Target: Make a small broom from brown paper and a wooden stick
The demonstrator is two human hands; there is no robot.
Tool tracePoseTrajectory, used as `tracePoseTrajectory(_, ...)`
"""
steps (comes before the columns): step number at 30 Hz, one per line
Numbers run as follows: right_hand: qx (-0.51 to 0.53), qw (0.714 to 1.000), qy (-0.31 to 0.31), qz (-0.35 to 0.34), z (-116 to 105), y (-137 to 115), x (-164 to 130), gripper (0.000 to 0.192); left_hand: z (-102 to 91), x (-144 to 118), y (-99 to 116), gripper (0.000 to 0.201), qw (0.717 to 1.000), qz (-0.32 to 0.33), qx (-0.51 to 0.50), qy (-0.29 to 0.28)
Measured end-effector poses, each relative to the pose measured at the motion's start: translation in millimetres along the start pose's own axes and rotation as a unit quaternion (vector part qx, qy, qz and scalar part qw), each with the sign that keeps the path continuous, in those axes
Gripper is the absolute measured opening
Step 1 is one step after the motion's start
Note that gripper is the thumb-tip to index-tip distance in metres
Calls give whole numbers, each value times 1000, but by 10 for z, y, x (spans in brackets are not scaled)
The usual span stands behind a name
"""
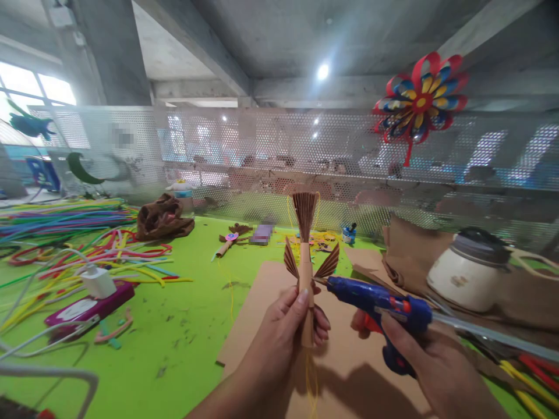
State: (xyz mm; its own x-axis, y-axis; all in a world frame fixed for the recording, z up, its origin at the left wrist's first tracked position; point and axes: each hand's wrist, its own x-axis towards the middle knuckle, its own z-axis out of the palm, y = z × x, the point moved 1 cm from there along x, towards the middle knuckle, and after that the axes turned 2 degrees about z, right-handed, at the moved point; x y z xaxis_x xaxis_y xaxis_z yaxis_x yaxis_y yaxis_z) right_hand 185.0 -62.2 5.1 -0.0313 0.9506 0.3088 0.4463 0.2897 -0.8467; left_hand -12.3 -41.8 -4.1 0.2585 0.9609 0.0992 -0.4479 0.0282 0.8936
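Observation:
My left hand (290, 323) grips a brown paper figure (307, 262) upright by its rolled tube. Pleated paper fans spread from its top and both sides, and yellow string hangs from it. My right hand (430, 355) is wrapped round the handle of a blue glue gun (379, 299), a finger by its orange trigger. The gun's nozzle points left and meets the figure near the base of its right-hand fan; whether it touches is hard to tell. Beneath both hands lies a flat cardboard sheet (251, 308).
On the green table (166, 343) stand a purple power strip (89, 308), colourful pipe strips (65, 221), crumpled brown paper (163, 218), another paper figure (229, 238), a small blue bottle (349, 234) and a white jar (465, 273). A perforated metal screen (244, 151) rises behind.

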Motion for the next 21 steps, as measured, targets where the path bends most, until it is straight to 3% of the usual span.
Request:
tracePoseTrajectory(8,10,997,60,40,102,-56,-87,40,-2,-3,6,33,1000,21,14,10)
tracePoseTrajectory(21,1,996,62,61,106,-105,-117,41,-8,-12,14,29,1000,22,-4,-2)
